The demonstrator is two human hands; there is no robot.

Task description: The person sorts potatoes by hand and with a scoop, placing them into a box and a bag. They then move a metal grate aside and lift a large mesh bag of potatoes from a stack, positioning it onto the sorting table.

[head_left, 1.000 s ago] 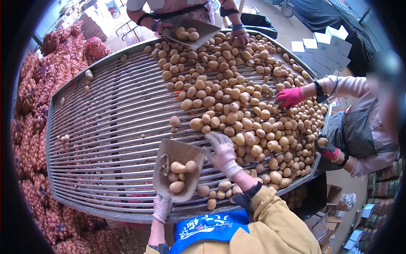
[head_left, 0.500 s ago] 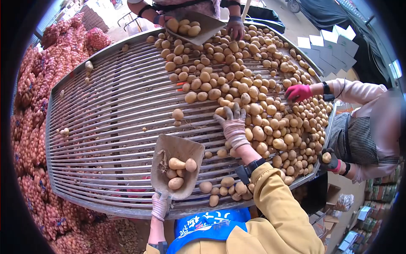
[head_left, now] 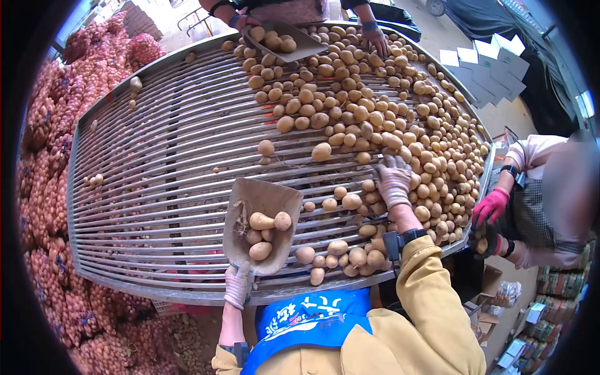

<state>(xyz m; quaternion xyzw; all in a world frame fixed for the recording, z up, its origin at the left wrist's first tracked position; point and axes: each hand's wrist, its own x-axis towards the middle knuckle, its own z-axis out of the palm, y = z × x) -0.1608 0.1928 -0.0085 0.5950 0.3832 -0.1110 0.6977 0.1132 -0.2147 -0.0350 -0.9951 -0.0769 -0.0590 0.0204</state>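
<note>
Currently: Scoop [head_left: 279,203] in Left Hand [head_left: 236,289], Right Hand [head_left: 394,181] on Potatoes [head_left: 437,165]

The scoop lies at the near side of the slatted metal counter [head_left: 144,181], left of the main spread of potatoes. Its long axis runs near to far, leaning slightly right toward the far end. The broad mouth points to the far side; the handle points to the near side. Five potatoes are visible in the pan, with a tangle of dry fibers [head_left: 240,219] along its left wall.

Left hand: gloved, fingers closed on the handle, partly hidden from view. The pan extends from these fingers toward the far side, above the slats.

Right hand: gloved, palm down, fingers open and moderately spread, pointing far and touching potatoes at the left border of the main spread. The scoop is to the left of these fingers and nearer, well apart from them.

A small group of potatoes [head_left: 350,257] rests at the near edge, right of the scoop. At the far edge, a co-worker holds a second scoop [head_left: 289,42] containing potatoes. Net bags [head_left: 81,125] are stacked beyond the left side of the counter.
</note>
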